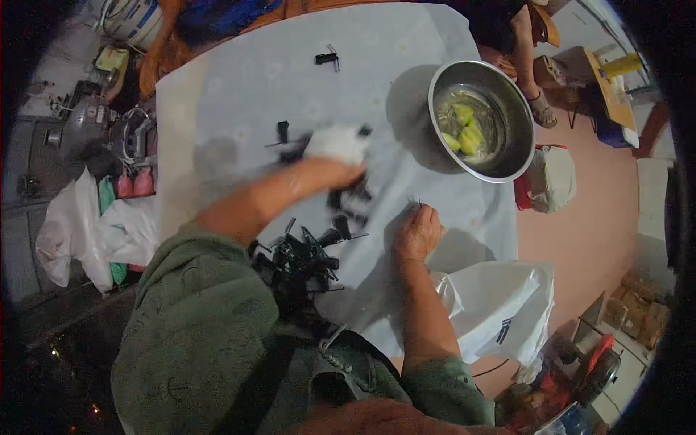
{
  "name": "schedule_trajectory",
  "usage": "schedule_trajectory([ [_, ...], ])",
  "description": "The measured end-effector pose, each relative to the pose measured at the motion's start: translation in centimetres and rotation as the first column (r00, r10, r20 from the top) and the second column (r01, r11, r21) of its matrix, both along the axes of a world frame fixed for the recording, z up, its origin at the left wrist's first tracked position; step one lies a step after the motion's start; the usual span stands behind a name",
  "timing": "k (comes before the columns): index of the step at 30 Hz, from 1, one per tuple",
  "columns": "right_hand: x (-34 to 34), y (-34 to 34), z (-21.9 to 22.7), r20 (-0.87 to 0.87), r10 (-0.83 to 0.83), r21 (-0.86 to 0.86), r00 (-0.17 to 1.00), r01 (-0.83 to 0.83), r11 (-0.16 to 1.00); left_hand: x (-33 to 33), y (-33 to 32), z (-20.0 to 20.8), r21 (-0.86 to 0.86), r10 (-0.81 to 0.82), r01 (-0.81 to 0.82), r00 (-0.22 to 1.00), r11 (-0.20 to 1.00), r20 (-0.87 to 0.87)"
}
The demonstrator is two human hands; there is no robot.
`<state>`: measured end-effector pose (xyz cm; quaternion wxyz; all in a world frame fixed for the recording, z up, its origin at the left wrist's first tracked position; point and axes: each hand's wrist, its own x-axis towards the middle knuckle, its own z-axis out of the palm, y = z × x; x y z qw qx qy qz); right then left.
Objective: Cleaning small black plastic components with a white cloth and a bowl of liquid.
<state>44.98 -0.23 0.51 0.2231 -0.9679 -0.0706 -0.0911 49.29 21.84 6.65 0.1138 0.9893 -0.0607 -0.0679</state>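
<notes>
My left hand [330, 174] reaches across the middle of the table and is smeared by motion. A blurred white, cloth-like thing [337, 143] is at its fingers; whether they grip it I cannot tell. Around it, small black parts [351, 199] are blurred too. My right hand [419, 232] rests on the table to the right, fingers closed, with thin dark tips poking out beyond them. Close to my body lies a pile of black plastic parts with thin metal prongs [304, 257]. One similar black part [283, 132] lies past my left hand, another black part [328, 58] near the far edge.
A white patterned cloth covers the table [239, 94]. A steel bowl [518, 145] with yellow-green pieces stands at the far right. At the near right edge lies a white plastic bag [500, 304]. Another person's leg [525, 61] shows beyond the table.
</notes>
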Motion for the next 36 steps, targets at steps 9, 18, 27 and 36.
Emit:
schedule_trajectory([
  [9,-0.1,0.0,-0.3,0.013,-0.002,-0.028,1.0,0.002,1.0,-6.5,3.5,7.0,-0.209,-0.174,0.101,0.914,0.973,-0.367],
  [18,0.1,1.1,-0.4,0.049,0.028,0.001,0.998,-0.028,1.0,9.3,10.5,-1.4,0.121,0.282,-0.294,0.954,0.948,0.105],
  [27,0.0,0.1,0.4,0.025,0.024,0.06,0.999,-0.025,0.998,-10.8,0.1,6.2,0.151,-0.208,0.288,0.892,0.946,-0.401],
  [36,0.0,0.3,-0.5,0.075,0.034,0.074,0.997,-0.039,0.996,6.8,-8.7,0.7,-0.615,-0.246,-0.694,0.714,-0.373,-0.656],
])
